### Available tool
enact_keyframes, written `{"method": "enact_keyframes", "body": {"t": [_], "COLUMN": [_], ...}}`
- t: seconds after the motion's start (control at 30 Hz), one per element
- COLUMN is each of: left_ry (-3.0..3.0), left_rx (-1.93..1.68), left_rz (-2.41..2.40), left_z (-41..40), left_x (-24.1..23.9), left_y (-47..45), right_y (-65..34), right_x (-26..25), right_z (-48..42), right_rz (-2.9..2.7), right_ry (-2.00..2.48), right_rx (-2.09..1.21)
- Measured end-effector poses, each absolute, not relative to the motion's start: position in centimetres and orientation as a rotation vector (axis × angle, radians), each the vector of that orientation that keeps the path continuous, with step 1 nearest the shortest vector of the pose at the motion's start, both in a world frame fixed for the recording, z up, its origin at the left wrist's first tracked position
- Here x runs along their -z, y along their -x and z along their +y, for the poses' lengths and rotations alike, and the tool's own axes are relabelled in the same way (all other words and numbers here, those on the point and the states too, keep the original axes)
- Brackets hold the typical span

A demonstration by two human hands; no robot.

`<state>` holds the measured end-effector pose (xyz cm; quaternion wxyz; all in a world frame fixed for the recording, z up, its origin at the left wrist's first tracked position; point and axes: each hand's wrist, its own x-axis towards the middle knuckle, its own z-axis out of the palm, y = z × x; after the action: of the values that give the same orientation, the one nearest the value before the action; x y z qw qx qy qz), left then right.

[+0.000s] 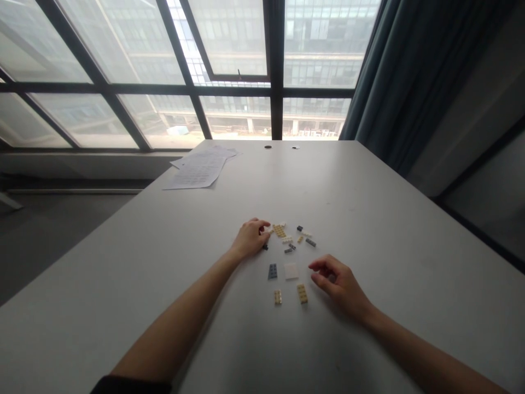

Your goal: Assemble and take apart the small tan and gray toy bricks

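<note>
My left hand (250, 238) rests at the left edge of a loose group of small toy bricks. Its fingers are curved and apart, close to a white brick; a black piece (265, 247) lies by the thumb. In that group are a tan studded plate (279, 231), a white brick (287, 239) and grey bricks (310, 242). Nearer to me sit a dark grey plate (273, 271), a pale square tile (291, 271), a small tan plate (278, 297) and a longer tan brick (302, 294). Right of the tile, my right hand (339, 283) hovers with fingers bent and apart, holding nothing.
Printed papers (199, 168) lie at the far left of the white table (369, 219). Two round holes, one of them a dark grommet (268, 146), are near the far edge. Windows stand behind, with a dark curtain (394, 82) on the right.
</note>
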<state>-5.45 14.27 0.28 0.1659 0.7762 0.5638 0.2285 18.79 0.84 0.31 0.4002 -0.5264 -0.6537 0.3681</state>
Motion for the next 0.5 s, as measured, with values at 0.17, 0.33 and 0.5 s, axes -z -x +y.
{"method": "enact_keyframes", "body": {"t": [0.17, 0.33, 0.5], "left_ry": [-2.215, -2.195, -2.106], "left_rx": [-0.583, -0.589, -0.724], "left_rz": [1.6, 1.566, 1.553], "left_z": [14.9, 15.1, 15.0], "left_x": [-0.4, -0.5, -0.5], "left_y": [6.0, 5.8, 5.8], "right_y": [-18.6, -18.0, -17.6], "right_x": [-0.3, -0.2, -0.1], "right_z": [1.9, 2.5, 3.3], "right_rz": [-1.614, -1.581, -1.546], "right_ry": [1.342, 1.324, 1.3], "right_rx": [-0.954, -0.977, -0.994]}}
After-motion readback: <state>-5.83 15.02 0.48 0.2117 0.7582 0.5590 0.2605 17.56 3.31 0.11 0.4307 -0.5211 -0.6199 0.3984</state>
